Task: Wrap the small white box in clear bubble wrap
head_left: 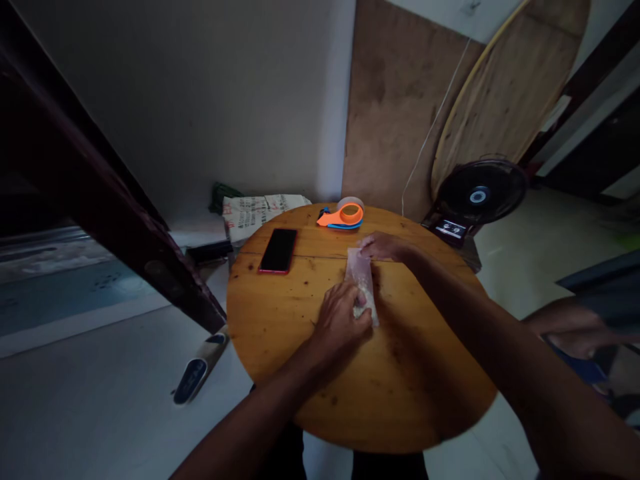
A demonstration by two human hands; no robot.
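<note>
A narrow, translucent plastic bag (358,267) lies flat on the round wooden table (290,333); small pale bits show inside it, too fine to name. At its far end my right hand (380,246) pinches the top corner between closed fingers. Over the lower half rests my left hand (345,312), its fingers curled and gripping the bag's side and contents. Beyond both hands sits an orange and blue tape dispenser (345,215) holding a roll of clear tape. A phone (279,251) with a red edge lies left of the bag, its screen dark.
Behind the table's left edge is a white printed sack (260,212). A dark round fan (479,195) stands at the right rear, near a large round board (510,100) leaning on the wall. Another person's leg (570,327) shows at the right. A dark door frame (105,180) runs along the left.
</note>
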